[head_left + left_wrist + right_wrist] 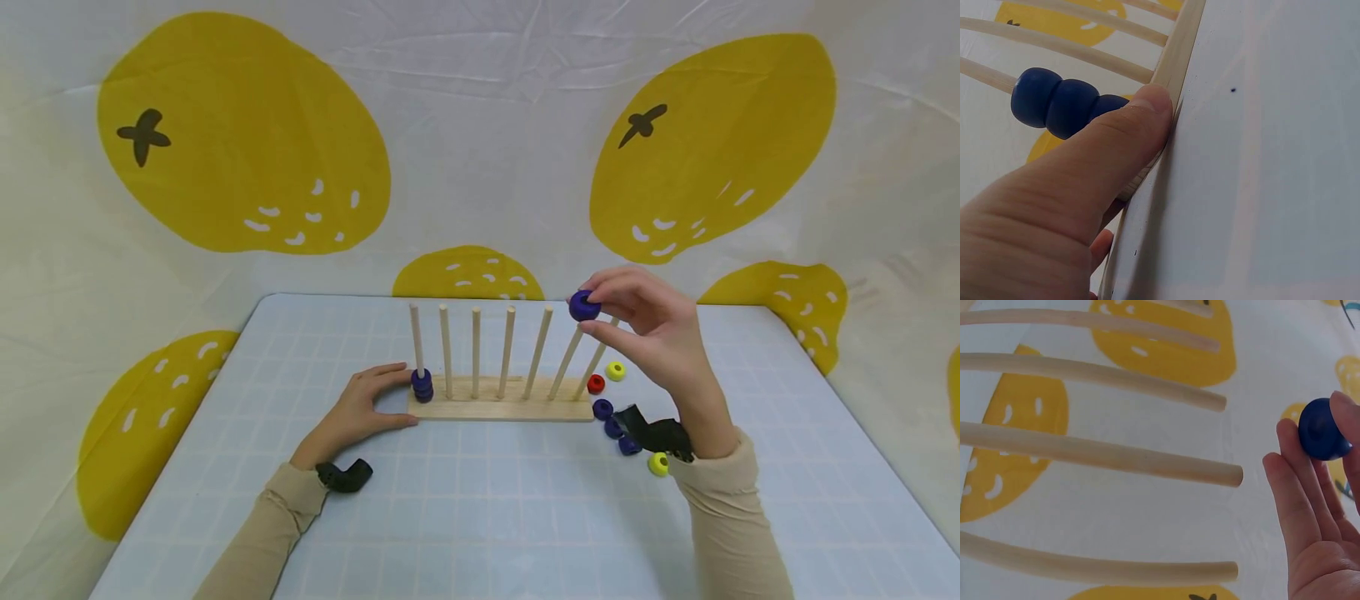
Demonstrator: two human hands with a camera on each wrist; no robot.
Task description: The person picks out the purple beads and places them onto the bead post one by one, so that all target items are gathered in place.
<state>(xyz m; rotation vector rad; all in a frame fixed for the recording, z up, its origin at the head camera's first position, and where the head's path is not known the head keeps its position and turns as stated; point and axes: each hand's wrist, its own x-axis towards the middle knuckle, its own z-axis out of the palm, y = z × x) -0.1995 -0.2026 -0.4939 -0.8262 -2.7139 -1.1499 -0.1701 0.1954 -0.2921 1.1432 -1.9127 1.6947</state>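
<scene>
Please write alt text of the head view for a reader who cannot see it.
A person's right hand pinches a blue bead near the tops of the right pegs on a seven-peg wooden rack; the left hand grips its left end, beside blue beads stacked on a peg. Loose blue, red and yellow beads lie on the table, right of the rack.

1. A pale worktop [450, 517] bears a light grid pattern.
2. A creased whitish sheet [487, 150] rises behind and beside it.
3. Large yellow fruit prints [240, 142] with white flecks [313, 217] dot the sheet.
</scene>
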